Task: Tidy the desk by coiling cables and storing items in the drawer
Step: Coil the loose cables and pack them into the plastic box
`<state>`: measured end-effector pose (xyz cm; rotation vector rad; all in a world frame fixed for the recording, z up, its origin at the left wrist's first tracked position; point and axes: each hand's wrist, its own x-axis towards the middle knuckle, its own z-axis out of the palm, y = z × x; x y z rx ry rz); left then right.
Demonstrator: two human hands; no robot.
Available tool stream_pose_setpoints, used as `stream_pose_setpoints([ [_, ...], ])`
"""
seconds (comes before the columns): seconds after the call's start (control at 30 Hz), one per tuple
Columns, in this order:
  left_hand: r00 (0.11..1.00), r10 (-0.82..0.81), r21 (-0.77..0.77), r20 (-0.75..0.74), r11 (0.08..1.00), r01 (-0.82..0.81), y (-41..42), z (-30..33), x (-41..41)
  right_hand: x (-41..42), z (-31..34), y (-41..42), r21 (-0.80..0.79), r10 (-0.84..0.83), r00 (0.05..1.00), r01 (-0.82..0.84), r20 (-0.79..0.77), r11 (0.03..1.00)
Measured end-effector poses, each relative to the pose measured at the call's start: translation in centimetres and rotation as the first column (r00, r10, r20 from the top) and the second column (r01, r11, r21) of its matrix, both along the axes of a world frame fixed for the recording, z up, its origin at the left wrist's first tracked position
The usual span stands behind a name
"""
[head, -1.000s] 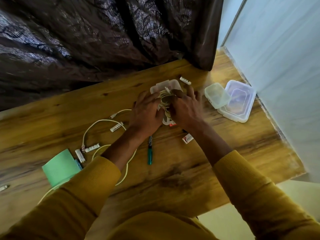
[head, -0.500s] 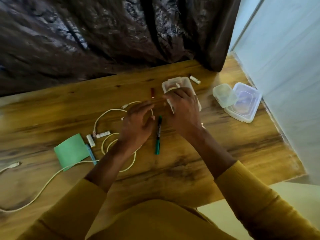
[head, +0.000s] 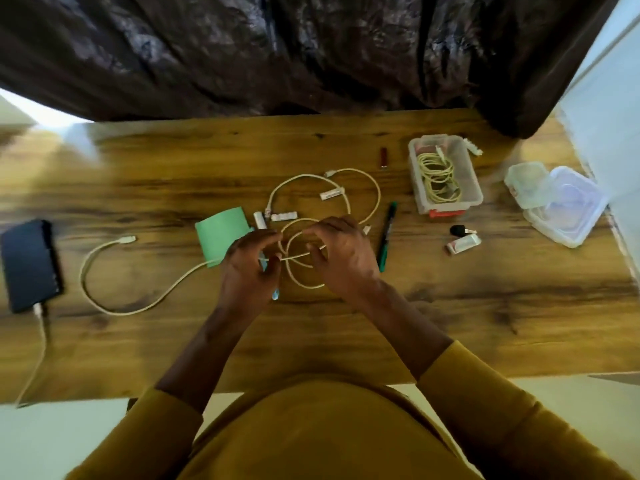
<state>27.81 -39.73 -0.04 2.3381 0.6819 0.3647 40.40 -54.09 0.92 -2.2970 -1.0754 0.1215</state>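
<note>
Head view: left hand (head: 247, 268) and right hand (head: 341, 252) at frame centre, both pinching the same cream cable (head: 301, 256) — fingers and thumb of each curled round a short straight stretch, loops of it lying between and below the hands. Trailed leftward from there, under the green card (head: 221, 237), in a wide curve to a plug at centre left. Just above the hands, a second cream cable (head: 346, 192) in loose loops, with a few small white batteries (head: 330, 194) beside it. Right of the right hand, a green marker (head: 387, 237), nearly upright in the frame. Upper right — a clear plastic box (head: 467, 174) holding a coiled cable (head: 440, 178). Farther right, stacked clear containers (head: 561, 206) near the edge of the wooden desk (head: 485, 299). Far left, a dark power bank (head: 29, 265) with its own cable plugged in.
</note>
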Motion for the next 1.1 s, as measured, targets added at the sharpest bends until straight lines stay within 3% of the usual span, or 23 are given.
stream_pose_setpoints([
  [0.23, 0.983, 0.167, 0.127, -0.072, 0.979, -0.157, 4.9, -0.4, -5.7, -4.9, -0.4, 6.0, -0.012, 0.095, 0.995, -0.096, -0.042, 0.995],
  [0.4, 0.973, 0.155, 0.208, -0.173, 0.971, -0.118, 9.4, -0.4, -9.0, -7.8, -0.1, 9.4, -0.036, 0.135, 0.99, -0.136, -0.04, 0.99],
  [0.53, 0.943, 0.272, 0.162, -0.192, 0.956, -0.243, 12.4, -0.2, -10.4, -9.4, 0.1, 11.8, -0.08, 0.149, 0.987, -0.153, -0.051, 0.985],
  [0.7, 0.941, 0.29, 0.218, -0.173, 0.943, -0.25, 15.8, -0.5, -11.0, -10.6, 0.0, 13.9, -0.098, 0.141, 0.988, -0.146, -0.061, 0.984],
  [0.87, 0.902, 0.34, 0.335, -0.264, 0.91, -0.245, 20.1, -2.2, -11.4, -11.7, -0.3, 15.4, -0.106, 0.13, 0.99, -0.134, -0.053, 0.985],
  [1.1, 0.892, 0.358, 0.322, -0.276, 0.909, -0.265, 21.3, -1.4, -11.6, -12.7, -0.7, 16.9, -0.082, 0.105, 0.993, -0.108, -0.049, 0.991],
])
